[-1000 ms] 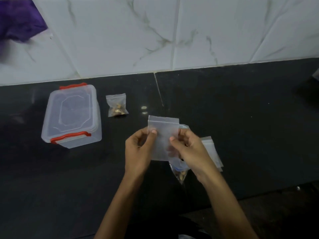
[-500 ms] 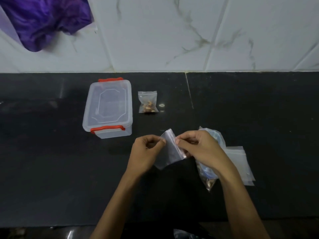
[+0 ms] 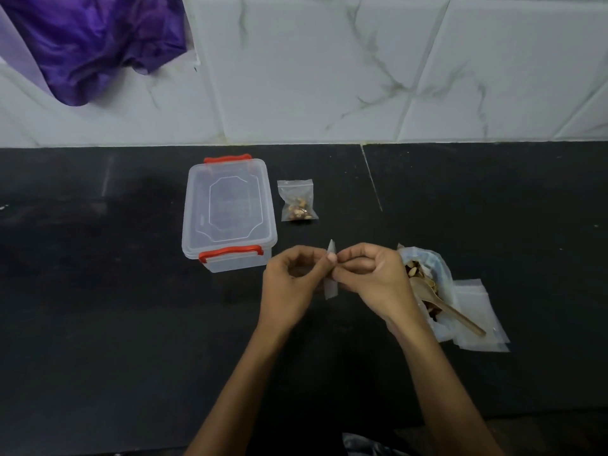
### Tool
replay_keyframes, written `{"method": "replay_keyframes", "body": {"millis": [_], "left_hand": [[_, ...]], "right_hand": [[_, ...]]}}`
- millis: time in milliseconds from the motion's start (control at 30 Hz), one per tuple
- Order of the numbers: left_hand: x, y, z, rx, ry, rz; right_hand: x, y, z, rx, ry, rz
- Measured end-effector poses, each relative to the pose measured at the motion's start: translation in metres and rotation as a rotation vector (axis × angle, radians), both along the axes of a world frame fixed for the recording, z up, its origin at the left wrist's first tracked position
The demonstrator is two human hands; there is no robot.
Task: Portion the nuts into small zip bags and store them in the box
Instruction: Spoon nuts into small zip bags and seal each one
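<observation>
Where the black worktop [image 3: 98, 324] meets the tiled wall [image 3: 296, 77] at its far edge, a purple cloth [image 3: 92, 44] hangs over the left corner. Broad bare stretches of worktop lie along the left side and the near edge. Midway back sits the lidded box [image 3: 228, 213] with red clasps, and just to its right, apart from it, lies a filled zip bag [image 3: 297, 200]. Nearer the front, at the middle, both hands meet: the left hand [image 3: 291, 284] and right hand [image 3: 370, 279] each pinch an empty zip bag [image 3: 330, 286] between curled fingers and thumb, edge-on. Just right of the right hand lies the open bag of nuts [image 3: 424, 274] with a wooden spoon [image 3: 444, 304] in it, resting on a stack of empty bags [image 3: 477, 314].
</observation>
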State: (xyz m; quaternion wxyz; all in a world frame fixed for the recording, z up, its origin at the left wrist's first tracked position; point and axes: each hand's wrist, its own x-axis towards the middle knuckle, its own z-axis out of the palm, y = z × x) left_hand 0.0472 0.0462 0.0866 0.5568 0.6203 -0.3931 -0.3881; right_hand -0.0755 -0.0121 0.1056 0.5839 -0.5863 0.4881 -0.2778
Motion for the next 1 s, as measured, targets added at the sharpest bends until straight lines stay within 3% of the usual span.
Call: {"method": "replay_keyframes", "body": {"millis": [233,433,567,700,1000], "left_hand": [[0.015,0.010,0.000,0.080,-0.029,-0.005],[0.013,0.014,-0.002,0.166,-0.289,-0.019],[0.008,0.014,0.001,0.247,-0.359,-0.010],[0.006,0.017,0.001,0.253,-0.398,-0.018],[-0.013,0.021,0.006,0.167,-0.325,0.042]], "right_hand": [[0.016,0.019,-0.007,-0.033,0.025,-0.040],[0.028,0.047,-0.009,-0.310,0.269,-0.132],[0.026,0.050,-0.011,-0.492,0.456,-0.236],[0.023,0.053,-0.017,-0.533,0.621,-0.126],[0.012,0.052,-0.018,-0.377,0.441,-0.038]]}}
